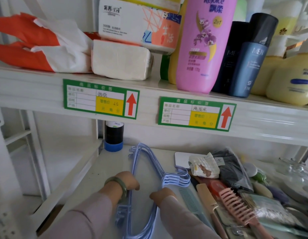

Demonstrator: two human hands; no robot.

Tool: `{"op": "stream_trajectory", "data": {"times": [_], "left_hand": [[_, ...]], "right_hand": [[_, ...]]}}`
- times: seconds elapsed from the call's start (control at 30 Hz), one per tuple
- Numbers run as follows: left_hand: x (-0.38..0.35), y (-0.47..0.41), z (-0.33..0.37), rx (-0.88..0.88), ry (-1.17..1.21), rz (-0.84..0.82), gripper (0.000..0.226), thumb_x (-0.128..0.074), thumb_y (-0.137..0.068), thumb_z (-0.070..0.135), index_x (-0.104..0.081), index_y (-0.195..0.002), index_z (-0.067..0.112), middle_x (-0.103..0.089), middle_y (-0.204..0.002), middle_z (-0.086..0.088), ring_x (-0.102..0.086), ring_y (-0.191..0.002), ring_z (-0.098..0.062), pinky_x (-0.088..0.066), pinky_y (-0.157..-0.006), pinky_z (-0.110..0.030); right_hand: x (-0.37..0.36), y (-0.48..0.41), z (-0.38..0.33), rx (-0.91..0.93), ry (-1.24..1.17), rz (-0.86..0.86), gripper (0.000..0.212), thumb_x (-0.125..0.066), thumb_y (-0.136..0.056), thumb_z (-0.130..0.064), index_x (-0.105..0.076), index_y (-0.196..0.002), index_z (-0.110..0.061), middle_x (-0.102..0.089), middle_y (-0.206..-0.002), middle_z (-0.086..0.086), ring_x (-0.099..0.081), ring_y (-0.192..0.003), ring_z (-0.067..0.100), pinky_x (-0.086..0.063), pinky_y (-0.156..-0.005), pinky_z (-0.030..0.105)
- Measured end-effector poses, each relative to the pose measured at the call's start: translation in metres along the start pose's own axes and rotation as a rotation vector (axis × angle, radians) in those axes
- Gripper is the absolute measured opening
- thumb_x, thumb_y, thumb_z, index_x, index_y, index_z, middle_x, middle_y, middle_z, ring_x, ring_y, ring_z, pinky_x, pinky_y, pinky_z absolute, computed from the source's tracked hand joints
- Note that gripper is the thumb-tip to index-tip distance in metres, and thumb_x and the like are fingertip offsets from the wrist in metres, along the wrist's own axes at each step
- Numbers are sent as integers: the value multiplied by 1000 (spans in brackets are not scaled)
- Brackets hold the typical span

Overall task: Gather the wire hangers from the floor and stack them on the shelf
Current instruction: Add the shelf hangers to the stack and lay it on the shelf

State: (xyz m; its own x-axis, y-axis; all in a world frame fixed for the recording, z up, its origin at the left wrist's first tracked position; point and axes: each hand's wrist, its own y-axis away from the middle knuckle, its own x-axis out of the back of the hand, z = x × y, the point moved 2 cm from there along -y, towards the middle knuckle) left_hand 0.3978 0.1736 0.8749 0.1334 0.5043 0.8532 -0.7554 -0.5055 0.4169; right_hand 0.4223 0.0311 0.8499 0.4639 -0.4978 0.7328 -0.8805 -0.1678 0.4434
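A stack of several light blue wire hangers [146, 163] lies flat on the lower white shelf [101, 171], hooks pointing right toward the combs. My left hand [127, 181], with a green bangle on the wrist, grips the stack's straight bar on the left side. My right hand [162, 195] is closed on the hangers' sloping arm just below the hooks [181, 177]. Both sleeves are pale pink. The near end of the stack passes between my forearms and runs out of view at the bottom.
Right of the hangers lie combs [189, 199], a pink brush [236, 204], a dark bag [230, 168] and small items. A black and blue roll [114, 137] stands at the back. The upper shelf [149, 107] holds tissue packs, orange gloves and bottles.
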Motion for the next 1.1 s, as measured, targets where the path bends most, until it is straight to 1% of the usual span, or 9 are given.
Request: {"op": "stream_trajectory", "data": {"times": [0.13,0.23,0.3,0.43,0.5,0.53,0.7,0.93,1.1], "left_hand": [[-3,10,0,-22,-177,2,46,-56,-87,26,-55,-127,3,-59,-132,-11,-58,-119,-24,-45,-102,-30],[-4,14,-1,-25,-167,20,42,-51,-89,21,-55,-127,1,-58,-133,-13,-57,-120,-25,-44,-102,-30],[-5,16,-4,-35,-102,48,41,-52,-88,23,-57,-124,2,-60,-129,-13,-59,-117,-25,-45,-97,-29],[-8,21,-7,-75,34,57,37,-55,-85,35,-61,-107,7,-64,-109,-14,-63,-105,-25,-48,-87,-29],[-11,23,-9,-76,115,31,25,-51,-82,30,-60,-89,7,-61,-90,-12,-63,-88,-26,-50,-77,-28],[-12,25,-10,-76,147,32,25,-49,-82,26,-62,-88,5,-60,-86,-11,-61,-84,-26,-50,-75,-29],[-22,29,-19,-91,148,96,37,-42,-92,22,-60,-114,-2,-63,-119,-19,-60,-108,-29,-46,-87,-29],[-27,39,-24,-114,245,173,46,-37,-95,35,-62,-110,-1,-65,-114,-18,-60,-105,-30,-44,-87,-31],[-30,44,-28,-134,270,110,41,-37,-92,25,-61,-113,1,-63,-120,-19,-59,-108,-31,-44,-89,-30]], "right_hand": [[-1,4,1,30,32,-18,45,-50,-83,-22,-53,-125,-4,-56,-132,12,-52,-123,26,-43,-94,27],[-1,2,4,49,65,-2,45,-47,-87,-23,-50,-127,-2,-53,-136,13,-49,-126,27,-40,-102,28],[-2,3,6,68,63,-29,47,-51,-84,-29,-53,-123,-3,-57,-132,14,-52,-122,28,-42,-100,28],[-5,6,13,75,-82,-63,59,-62,-75,-42,-54,-121,-6,-61,-124,12,-58,-114,27,-48,-98,32],[-9,8,18,86,-155,-57,66,-65,-69,-43,-52,-124,-9,-59,-125,10,-56,-115,27,-47,-99,33],[-10,9,21,95,-182,-54,68,-66,-67,-44,-50,-125,-11,-58,-126,10,-55,-115,27,-46,-100,34],[-14,18,28,153,-180,-38,52,-63,-73,-32,-50,-118,-10,-56,-123,13,-55,-112,29,-47,-96,33],[-22,28,30,177,-259,-1,54,-64,-69,-40,-52,-116,-16,-59,-116,11,-58,-107,29,-48,-96,37],[-29,27,37,188,-338,19,63,-62,-52,-39,-55,-112,-20,-62,-109,11,-61,-98,28,-52,-92,42]]}}
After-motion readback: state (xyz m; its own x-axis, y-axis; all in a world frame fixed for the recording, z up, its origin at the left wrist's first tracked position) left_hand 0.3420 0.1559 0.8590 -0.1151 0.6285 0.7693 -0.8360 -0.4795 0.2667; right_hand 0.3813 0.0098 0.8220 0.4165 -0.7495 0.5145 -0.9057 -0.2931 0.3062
